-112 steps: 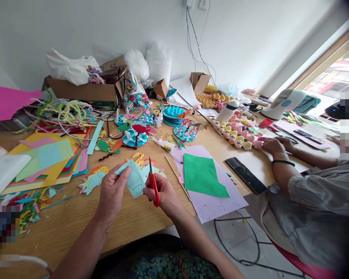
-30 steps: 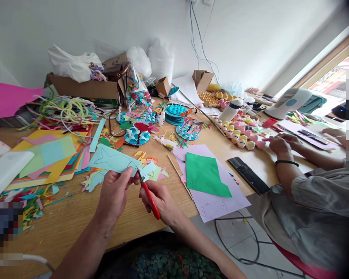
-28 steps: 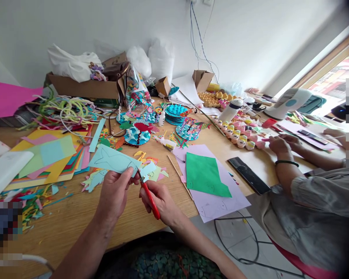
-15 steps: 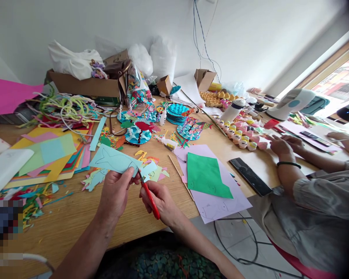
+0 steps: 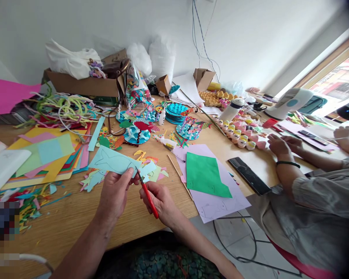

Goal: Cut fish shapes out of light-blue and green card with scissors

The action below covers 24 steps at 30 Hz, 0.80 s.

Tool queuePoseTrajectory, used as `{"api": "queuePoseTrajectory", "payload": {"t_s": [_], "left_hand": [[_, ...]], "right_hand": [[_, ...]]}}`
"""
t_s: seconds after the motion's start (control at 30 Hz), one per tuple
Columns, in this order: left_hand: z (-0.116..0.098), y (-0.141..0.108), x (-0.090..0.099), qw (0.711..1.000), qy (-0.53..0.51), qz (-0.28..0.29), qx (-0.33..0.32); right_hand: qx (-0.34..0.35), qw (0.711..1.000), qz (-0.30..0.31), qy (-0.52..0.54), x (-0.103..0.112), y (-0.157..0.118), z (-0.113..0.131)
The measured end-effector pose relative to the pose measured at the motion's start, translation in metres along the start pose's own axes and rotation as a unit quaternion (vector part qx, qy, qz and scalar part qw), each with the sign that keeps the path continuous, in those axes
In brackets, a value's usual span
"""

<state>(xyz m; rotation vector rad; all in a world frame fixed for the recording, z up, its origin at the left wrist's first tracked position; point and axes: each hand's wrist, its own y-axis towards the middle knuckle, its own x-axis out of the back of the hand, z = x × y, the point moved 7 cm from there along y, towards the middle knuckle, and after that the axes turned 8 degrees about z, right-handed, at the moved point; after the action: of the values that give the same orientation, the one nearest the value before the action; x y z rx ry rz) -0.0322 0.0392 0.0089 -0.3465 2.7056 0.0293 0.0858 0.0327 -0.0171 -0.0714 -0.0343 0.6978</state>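
Note:
A light blue sheet of paper (image 5: 110, 160) with a fish outline drawn on it is pinched in my left hand (image 5: 118, 193), thumb on top. My right hand (image 5: 158, 199) grips red-handled scissors (image 5: 148, 197), whose blades meet the paper's right end beside my left thumb. Part of the blades is hidden behind the paper and fingers. Cut paper pieces (image 5: 151, 170) in blue, green and orange lie on the table just beyond my hands. To the right, a green sheet (image 5: 206, 174) rests on a lilac sheet (image 5: 235, 205) with pencil drawings.
Coloured paper sheets (image 5: 55, 155) and scraps (image 5: 31, 201) cover the left side. Decorated blue discs (image 5: 136, 133) and a glue bottle (image 5: 168, 143) stand farther back. A thin stick (image 5: 180, 177) and a black phone (image 5: 248, 175) lie at right, near another person's hands (image 5: 280, 147).
The view has shifted very slightly. My hands, the scissors and the blue paper stay almost where they were.

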Motion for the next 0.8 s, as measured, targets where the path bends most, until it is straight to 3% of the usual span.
{"api": "queuePoseTrajectory", "payload": {"t_s": [0.8], "left_hand": [[0.004,-0.002,0.000,0.999,0.032,-0.006,0.005]], "right_hand": [[0.000,0.998,0.025,0.058,-0.004,0.001,-0.014]]}}
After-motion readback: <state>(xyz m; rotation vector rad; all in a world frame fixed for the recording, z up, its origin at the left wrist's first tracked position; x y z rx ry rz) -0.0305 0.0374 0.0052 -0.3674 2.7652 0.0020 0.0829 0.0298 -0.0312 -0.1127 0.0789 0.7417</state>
